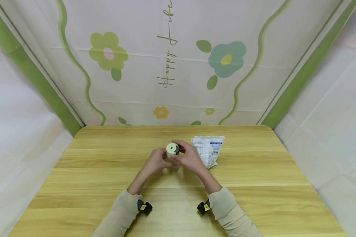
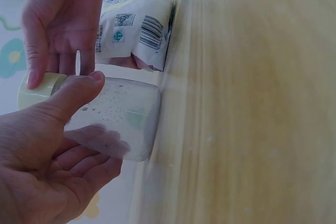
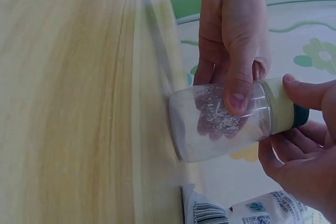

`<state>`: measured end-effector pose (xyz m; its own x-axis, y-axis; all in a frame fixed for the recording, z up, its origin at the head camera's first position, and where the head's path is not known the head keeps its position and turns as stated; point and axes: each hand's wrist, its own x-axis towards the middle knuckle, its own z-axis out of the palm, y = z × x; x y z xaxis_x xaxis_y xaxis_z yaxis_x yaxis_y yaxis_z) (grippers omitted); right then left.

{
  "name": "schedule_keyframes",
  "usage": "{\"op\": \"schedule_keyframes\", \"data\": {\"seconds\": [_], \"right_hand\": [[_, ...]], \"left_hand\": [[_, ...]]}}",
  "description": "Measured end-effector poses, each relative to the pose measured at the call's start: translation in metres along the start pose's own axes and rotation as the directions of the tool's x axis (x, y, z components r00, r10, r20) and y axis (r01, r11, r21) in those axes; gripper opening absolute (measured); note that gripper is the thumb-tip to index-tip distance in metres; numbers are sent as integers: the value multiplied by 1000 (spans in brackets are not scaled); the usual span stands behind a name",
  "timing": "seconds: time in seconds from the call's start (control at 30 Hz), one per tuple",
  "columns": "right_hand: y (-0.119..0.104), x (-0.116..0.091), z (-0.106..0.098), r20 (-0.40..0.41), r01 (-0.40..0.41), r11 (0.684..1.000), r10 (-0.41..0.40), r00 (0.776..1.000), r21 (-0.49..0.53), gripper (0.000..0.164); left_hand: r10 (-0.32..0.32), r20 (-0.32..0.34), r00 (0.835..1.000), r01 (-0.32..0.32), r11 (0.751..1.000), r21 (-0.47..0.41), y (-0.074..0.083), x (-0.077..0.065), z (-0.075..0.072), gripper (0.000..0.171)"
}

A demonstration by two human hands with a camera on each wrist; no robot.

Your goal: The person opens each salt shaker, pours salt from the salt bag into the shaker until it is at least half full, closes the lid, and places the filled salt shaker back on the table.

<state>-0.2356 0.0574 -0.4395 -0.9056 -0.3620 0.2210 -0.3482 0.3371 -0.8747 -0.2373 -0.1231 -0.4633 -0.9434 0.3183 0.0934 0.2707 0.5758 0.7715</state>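
Observation:
A clear seasoning jar (image 3: 191,135) with a pale yellow-green lid (image 1: 171,147) stands upright on the table. White bits cling to the inside of its see-through wall. My left hand (image 1: 155,161) grips the jar's body, thumb on one side and fingers round the other. The right hand (image 1: 190,156) holds the lid between thumb and fingers. A dark green part (image 3: 301,115) shows at the lid's top. Just right of that hand lies a white printed packet (image 1: 209,151), its barcode (image 2: 151,32) facing the left wrist camera.
The wood-grain table (image 1: 106,177) ends at a white cloth backdrop (image 1: 136,82) with printed flowers. White cloth walls flank it on both sides. Small black cameras (image 1: 144,207) sit at both sleeve cuffs.

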Motion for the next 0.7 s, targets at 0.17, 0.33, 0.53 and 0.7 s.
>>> {"op": "schedule_keyframes", "data": {"seconds": [0.17,0.33,0.53,0.7], "right_hand": [[1,0,3,-20,20,1000,-20,1000,-24,66],[0,-1,6,-72,17,1000,-17,997,-5,61],[-1,-1,7,-73,29,1000,-28,997,12,55],[0,0,5,-40,47,999,-47,998,-24,55]], "left_hand": [[6,5,1000,-6,1000,6,-2,1,0,29],[12,6,1000,-12,1000,-2,-2,1,0,29],[3,7,1000,-3,1000,4,-1,0,-1,30],[6,9,1000,-6,1000,1,-1,0,-1,32]]}}
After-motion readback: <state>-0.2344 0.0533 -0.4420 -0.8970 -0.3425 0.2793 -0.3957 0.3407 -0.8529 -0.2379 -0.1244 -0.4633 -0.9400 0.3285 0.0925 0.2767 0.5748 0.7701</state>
